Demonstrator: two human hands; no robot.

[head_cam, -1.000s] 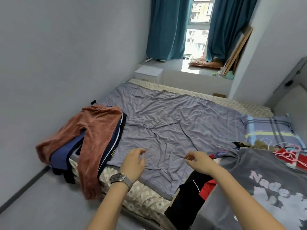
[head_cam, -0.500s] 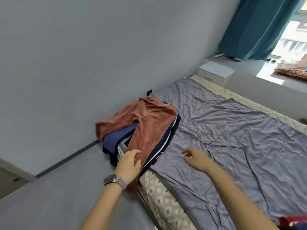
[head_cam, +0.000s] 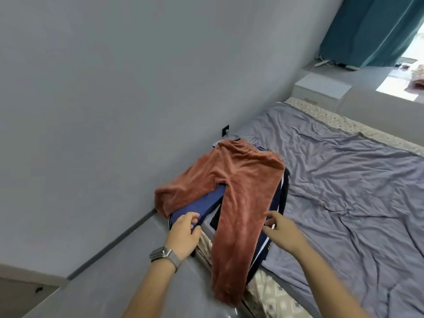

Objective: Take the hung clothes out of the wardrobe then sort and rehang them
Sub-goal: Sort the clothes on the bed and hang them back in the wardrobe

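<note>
A stack of trousers, rust-brown pair (head_cam: 238, 198) on top, lies at the bed (head_cam: 344, 191) corner, legs hanging over the edge toward the floor. The left hand (head_cam: 184, 234) curls on the blue garment (head_cam: 202, 206) beneath; the right hand (head_cam: 281, 230), fingers spread, touches the stack's side. Open sheet lies alongside for sorting.

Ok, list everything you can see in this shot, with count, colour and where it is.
trousers: one, rust brown, top of the pile at the bed corner, legs hanging over the edge
blue garment: one, under the trousers
dark striped garments: count unclear, navy, beneath the trousers
hangers: several, pale wire, at the pile's far end
sheet: one, grey-purple, over the bed
curtain: one, teal, upper right
watch: one, silver, left wrist
left hand: touching the blue garment
right hand: at the pile's striped edge; grip unclear
</note>
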